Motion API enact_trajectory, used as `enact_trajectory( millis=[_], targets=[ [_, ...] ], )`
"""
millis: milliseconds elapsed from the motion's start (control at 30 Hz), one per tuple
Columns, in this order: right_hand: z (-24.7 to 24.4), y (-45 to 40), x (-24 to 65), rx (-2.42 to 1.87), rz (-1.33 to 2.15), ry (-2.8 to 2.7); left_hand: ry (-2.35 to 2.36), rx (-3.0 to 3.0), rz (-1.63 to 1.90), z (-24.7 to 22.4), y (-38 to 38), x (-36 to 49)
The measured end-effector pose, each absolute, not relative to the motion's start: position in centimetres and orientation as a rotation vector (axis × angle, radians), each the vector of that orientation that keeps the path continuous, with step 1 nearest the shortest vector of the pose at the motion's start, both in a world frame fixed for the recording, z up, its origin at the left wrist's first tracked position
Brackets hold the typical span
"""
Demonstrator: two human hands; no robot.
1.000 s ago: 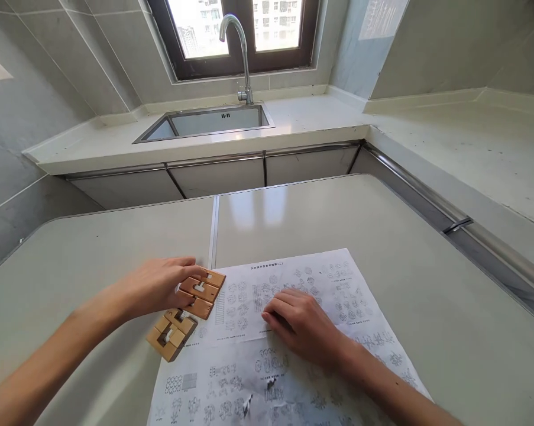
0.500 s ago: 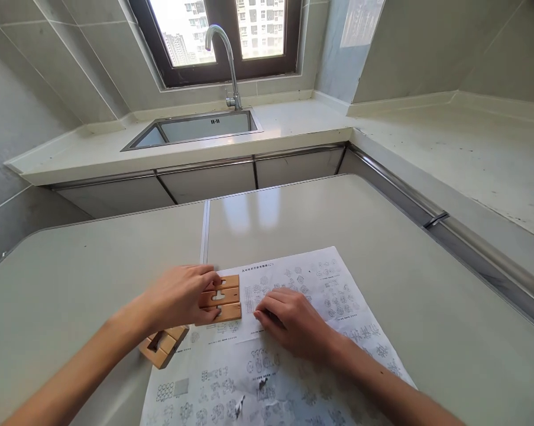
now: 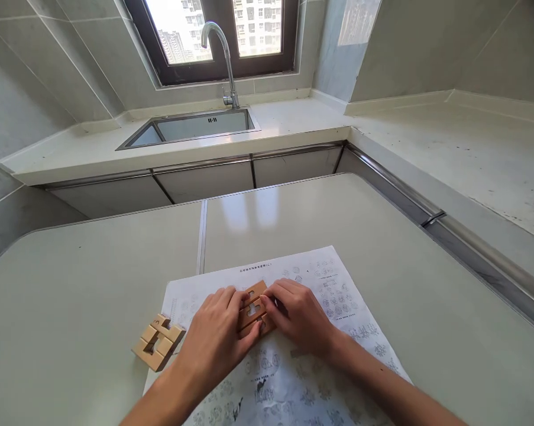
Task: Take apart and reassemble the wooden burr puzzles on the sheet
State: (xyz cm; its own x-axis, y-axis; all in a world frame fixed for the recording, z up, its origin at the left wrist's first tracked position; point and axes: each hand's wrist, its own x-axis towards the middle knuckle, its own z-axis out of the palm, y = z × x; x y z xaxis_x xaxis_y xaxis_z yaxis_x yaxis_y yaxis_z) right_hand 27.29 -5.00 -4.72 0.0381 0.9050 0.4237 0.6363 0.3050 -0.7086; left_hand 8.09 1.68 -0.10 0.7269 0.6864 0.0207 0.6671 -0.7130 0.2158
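Note:
Over the printed sheet [image 3: 308,260], my left hand [image 3: 217,325] grips a row of notched wooden puzzle blocks [image 3: 252,309], thumb on the near side and fingers on the far side. The blocks lie side by side, with cut-out gaps between them. At their right end, the curled fingers and thumb of my right hand [image 3: 300,313] pinch the blocks and partly hide them. A second group of pale wooden puzzle blocks [image 3: 164,335], fitted together around an opening, rests at the sheet's left edge, beside my left forearm and touched by neither hand.
The sheet with small line diagrams lies on a light table [image 3: 93,278] that has a seam [image 3: 201,236] down its top. Beyond the table run a white counter [image 3: 293,121], a sink [image 3: 204,125] and a faucet [image 3: 226,53] under a window. Another counter [image 3: 471,148] stands at right.
My left hand has carried the row of blocks right and turned it at a slant. My right hand, earlier apart from the blocks, now has its fingers on their right end.

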Motion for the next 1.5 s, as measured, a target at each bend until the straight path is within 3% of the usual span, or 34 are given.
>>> enact_trajectory(
  millis=[333,1033,1500],
  targets=[
    [-4.6,-4.9,28.2,-1.365,0.502,-1.777,1.125,2.509,0.678,-3.4,0.1,6.4],
    [-4.8,-5.4,28.4,-1.311,0.676,-1.952,1.195,2.457,0.582,-3.7,0.9,6.0],
    [-4.8,-5.3,28.9,-1.357,0.555,-2.011,1.254,2.072,0.668,-3.0,0.9,5.4]
  ],
)
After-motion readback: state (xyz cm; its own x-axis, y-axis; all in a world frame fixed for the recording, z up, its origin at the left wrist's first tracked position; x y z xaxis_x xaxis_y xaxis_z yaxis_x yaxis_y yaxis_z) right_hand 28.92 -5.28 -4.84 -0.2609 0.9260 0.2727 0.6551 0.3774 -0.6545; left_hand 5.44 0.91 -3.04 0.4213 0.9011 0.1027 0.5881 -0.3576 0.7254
